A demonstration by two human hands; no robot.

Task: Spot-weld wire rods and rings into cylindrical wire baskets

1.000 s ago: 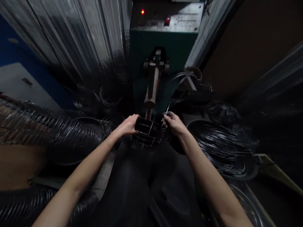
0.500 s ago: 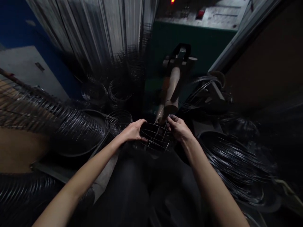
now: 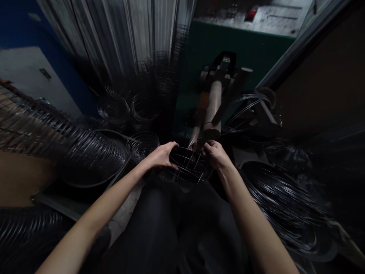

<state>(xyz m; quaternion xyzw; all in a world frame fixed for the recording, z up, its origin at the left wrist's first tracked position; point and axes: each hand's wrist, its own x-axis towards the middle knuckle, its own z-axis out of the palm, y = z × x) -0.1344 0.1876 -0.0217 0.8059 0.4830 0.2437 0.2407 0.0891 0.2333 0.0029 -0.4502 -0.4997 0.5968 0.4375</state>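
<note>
the left edge of a round wire frame is held by the left hand, with the thumb and fingers spread wide around it. at the frame's far right edge, the right hand is curled narrowly; its fingertips are partly hidden, so what is pinched there cannot be told. the frame is held low, just in front of the end of a thick metal bar, which is carried by a green machine. wire rings are stacked near the left hand, and loose wires are heaped to the right.
</note>
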